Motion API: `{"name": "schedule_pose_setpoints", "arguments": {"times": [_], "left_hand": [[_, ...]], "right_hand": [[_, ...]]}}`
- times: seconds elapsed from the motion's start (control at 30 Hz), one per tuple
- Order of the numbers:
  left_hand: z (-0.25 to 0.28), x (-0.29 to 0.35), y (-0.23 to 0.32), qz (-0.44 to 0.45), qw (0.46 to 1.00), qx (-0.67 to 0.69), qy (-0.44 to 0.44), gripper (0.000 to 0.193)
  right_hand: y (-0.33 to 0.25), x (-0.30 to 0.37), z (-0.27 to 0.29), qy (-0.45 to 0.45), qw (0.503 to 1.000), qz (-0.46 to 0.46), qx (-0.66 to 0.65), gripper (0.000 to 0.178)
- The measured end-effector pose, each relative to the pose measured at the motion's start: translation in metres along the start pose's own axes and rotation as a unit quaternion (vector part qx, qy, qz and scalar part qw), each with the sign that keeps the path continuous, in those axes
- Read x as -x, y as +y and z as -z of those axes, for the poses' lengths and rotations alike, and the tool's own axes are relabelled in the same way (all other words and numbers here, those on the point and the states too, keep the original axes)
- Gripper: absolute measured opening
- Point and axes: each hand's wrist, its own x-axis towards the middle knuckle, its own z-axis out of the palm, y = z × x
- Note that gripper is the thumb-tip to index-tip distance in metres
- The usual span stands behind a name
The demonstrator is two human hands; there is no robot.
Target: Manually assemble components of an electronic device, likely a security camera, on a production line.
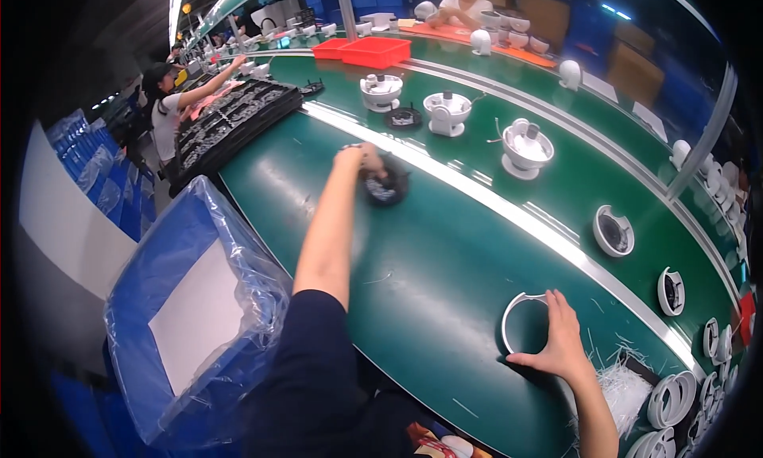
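My left hand (367,160) reaches far forward over the green worktop, its fingers closed on the rim of a round black part (385,189) with clear bits in it. Motion smears this hand and the part slightly. Nearer and to the right, my right hand (559,340) grips a thin white ring (504,324) between thumb and fingers. The ring has a notch at its top and rests on or just above the worktop. Another round black part (403,118) lies on the far side of the bright strip, beside white bowl-shaped housings (447,112).
A blue crate (131,315) lined with clear plastic stands at my left. Beyond it is a black tray (238,124) of small parts. White strips (624,394) and stacked white rings (671,398) lie at the right. Red bins (375,51) stand at the back; co-workers sit farther off.
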Motion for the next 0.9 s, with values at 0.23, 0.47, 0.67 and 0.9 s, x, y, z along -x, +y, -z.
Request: {"name": "schedule_pose_setpoints", "arguments": {"times": [0.23,0.47,0.67,0.9], "left_hand": [[-0.037,0.033,0.095,-0.282,0.829,0.434,0.214,0.042],[-0.119,0.109,0.205,-0.31,0.601,0.736,-0.029,0.03],[-0.144,0.163,0.21,-0.354,0.525,0.762,-0.137,0.045],[-0.124,0.149,0.182,-0.367,0.342,0.72,-0.479,0.066]], "right_hand": [[-0.021,-0.009,-0.009,-0.063,0.995,0.011,0.075,0.118],[0.013,-0.015,0.029,0.303,0.901,-0.044,-0.308,0.097],[-0.01,-0.058,0.019,0.355,0.857,-0.05,-0.369,0.107],[-0.017,-0.066,0.01,0.344,0.915,-0.013,-0.211,0.113]]}}
